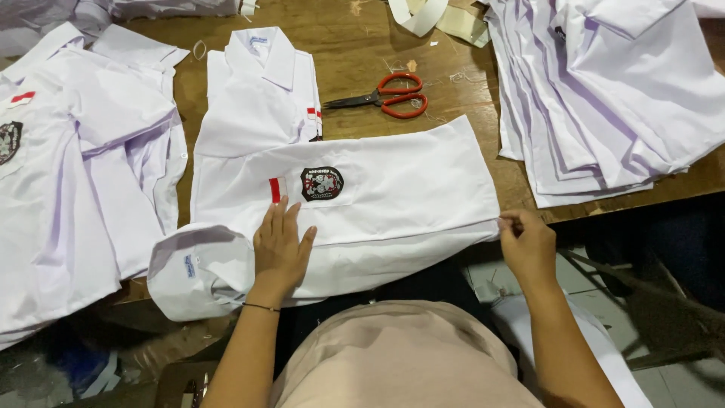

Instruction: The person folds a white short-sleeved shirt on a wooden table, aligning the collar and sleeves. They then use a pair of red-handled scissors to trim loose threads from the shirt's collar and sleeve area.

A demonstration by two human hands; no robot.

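The left hand lies flat, fingers spread, on a white shirt laid crosswise at the near edge of the wooden surface. The right hand pinches the shirt's right end shut. Beyond lie a folded shirt, orange-handled scissors and a stack of white shirts.

Red-handled scissors on wood counter w/ folded white shirt beside, shirt pile far left, fabric stack far right.
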